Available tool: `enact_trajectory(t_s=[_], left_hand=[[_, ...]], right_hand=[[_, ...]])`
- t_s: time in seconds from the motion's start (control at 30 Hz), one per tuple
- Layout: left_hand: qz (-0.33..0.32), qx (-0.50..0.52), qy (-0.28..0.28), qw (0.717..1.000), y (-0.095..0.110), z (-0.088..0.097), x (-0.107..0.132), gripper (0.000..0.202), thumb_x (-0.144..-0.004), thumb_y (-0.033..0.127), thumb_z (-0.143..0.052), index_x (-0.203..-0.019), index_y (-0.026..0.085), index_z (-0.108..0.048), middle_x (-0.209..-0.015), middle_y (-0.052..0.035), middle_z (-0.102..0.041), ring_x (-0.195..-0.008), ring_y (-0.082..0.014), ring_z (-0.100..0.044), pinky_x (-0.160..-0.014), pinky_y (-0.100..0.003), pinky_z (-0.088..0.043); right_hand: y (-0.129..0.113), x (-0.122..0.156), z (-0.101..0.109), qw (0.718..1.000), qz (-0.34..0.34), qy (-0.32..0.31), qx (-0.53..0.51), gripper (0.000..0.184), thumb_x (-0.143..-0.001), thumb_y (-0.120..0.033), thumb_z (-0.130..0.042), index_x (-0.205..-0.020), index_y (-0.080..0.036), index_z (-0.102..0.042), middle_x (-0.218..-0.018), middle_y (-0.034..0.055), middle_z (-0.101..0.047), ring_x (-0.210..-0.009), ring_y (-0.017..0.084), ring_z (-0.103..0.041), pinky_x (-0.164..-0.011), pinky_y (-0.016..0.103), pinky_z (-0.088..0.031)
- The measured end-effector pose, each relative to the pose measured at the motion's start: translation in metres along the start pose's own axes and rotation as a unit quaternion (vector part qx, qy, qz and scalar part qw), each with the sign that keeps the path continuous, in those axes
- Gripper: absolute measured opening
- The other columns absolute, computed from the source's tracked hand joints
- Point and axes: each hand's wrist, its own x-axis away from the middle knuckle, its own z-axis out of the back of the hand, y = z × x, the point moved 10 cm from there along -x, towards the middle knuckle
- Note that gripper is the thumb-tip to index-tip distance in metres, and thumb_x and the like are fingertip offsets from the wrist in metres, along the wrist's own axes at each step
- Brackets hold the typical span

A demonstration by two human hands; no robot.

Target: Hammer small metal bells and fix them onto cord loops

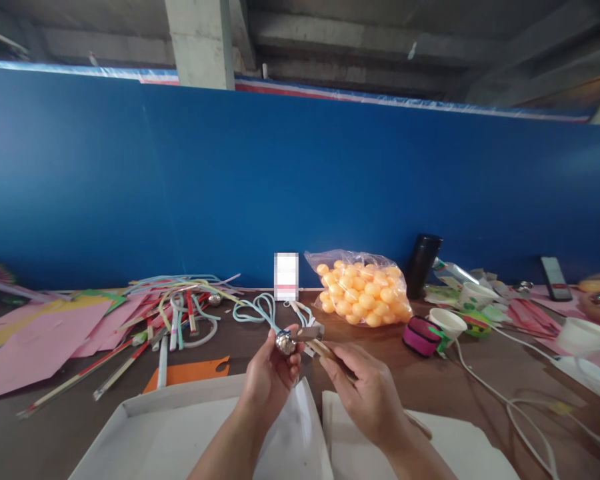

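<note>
My left hand (270,373) is closed around a shiny silver ball (285,343), held up above a shallow white cardboard box (170,427). A light blue cord (255,310) lies in loops just behind the ball; whether it is fastened to it I cannot tell. My right hand (363,387) grips a wooden-handled tool (325,349) with a flat metal head, which may be a small hammer. The handle's end shows past my right wrist. The metal head is close beside the ball; whether they touch is unclear.
Behind the hands sits a clear bag of orange balls (363,293), with a black bottle (425,265) to its right. Tangled tubes and cords (190,303) and pink paper (55,333) lie left. Right are a paper cup (447,325), white cable (500,400) and phone (555,279).
</note>
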Motion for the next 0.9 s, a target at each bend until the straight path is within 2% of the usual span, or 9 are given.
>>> enact_trajectory(t_s=[0.13, 0.3, 0.47, 0.63, 0.77, 0.9], left_hand=[[-0.006, -0.009, 0.009, 1.0, 0.002, 0.0, 0.001, 0.039, -0.085, 0.035, -0.05, -0.112, 0.008, -0.058, -0.075, -0.012, -0.063, -0.055, -0.0094, -0.052, -0.048, -0.019, -0.044], [-0.032, -0.024, 0.03, 0.999, 0.008, 0.003, 0.0, 0.035, -0.084, 0.031, -0.053, -0.11, 0.008, -0.059, -0.083, -0.0129, -0.065, -0.056, -0.0084, -0.054, -0.05, -0.018, -0.047], [-0.052, -0.032, 0.051, 0.997, 0.012, 0.007, 0.0, 0.028, -0.084, 0.027, -0.054, -0.104, 0.008, -0.061, -0.089, -0.0133, -0.066, -0.06, -0.0097, -0.059, -0.053, -0.019, -0.052], [-0.115, -0.053, 0.045, 0.991, 0.025, 0.005, 0.003, 0.027, -0.08, 0.02, -0.06, -0.106, 0.012, -0.061, -0.094, -0.011, -0.066, -0.073, -0.0132, -0.064, -0.066, -0.023, -0.054], [-0.156, -0.099, 0.017, 0.983, 0.035, -0.003, 0.005, 0.04, -0.073, 0.015, -0.067, -0.113, 0.017, -0.058, -0.099, -0.0081, -0.066, -0.085, -0.0159, -0.065, -0.077, -0.025, -0.052], [-0.194, -0.139, 0.018, 0.971, 0.04, -0.004, 0.006, 0.047, -0.067, 0.013, -0.072, -0.111, 0.017, -0.059, -0.096, -0.0068, -0.066, -0.084, -0.0159, -0.065, -0.08, -0.026, -0.05]], right_hand=[[0.002, 0.0, 0.004, 1.0, -0.007, 0.012, 0.019, 0.023, -0.088, -0.027, -0.049, -0.104, -0.021, -0.064, -0.093, 0.0066, -0.068, -0.084, 0.017, -0.064, -0.076, 0.025, -0.049], [0.014, -0.001, 0.015, 0.997, -0.018, 0.062, 0.049, 0.021, -0.088, -0.028, -0.05, -0.104, -0.022, -0.062, -0.097, 0.0065, -0.068, -0.088, 0.018, -0.063, -0.079, 0.026, -0.048], [0.036, 0.0, 0.028, 0.972, -0.058, 0.107, 0.202, 0.022, -0.085, -0.033, -0.052, -0.102, -0.024, -0.062, -0.093, 0.0047, -0.069, -0.079, 0.02, -0.066, -0.063, 0.026, -0.049], [0.066, 0.0, 0.028, 0.945, -0.115, 0.05, 0.302, 0.028, -0.078, -0.025, -0.058, -0.105, -0.029, -0.06, -0.09, 0.0033, -0.068, -0.072, 0.02, -0.067, -0.051, 0.025, -0.044], [0.094, 0.004, 0.019, 0.937, -0.177, -0.028, 0.299, 0.028, -0.077, -0.021, -0.055, -0.103, -0.029, -0.063, -0.087, 0.0062, -0.066, -0.074, 0.023, -0.067, -0.05, 0.026, -0.041], [0.111, 0.009, 0.013, 0.93, -0.221, -0.07, 0.283, 0.028, -0.08, -0.023, -0.05, -0.103, -0.027, -0.064, -0.088, 0.01, -0.066, -0.073, 0.025, -0.067, -0.051, 0.029, -0.041]])
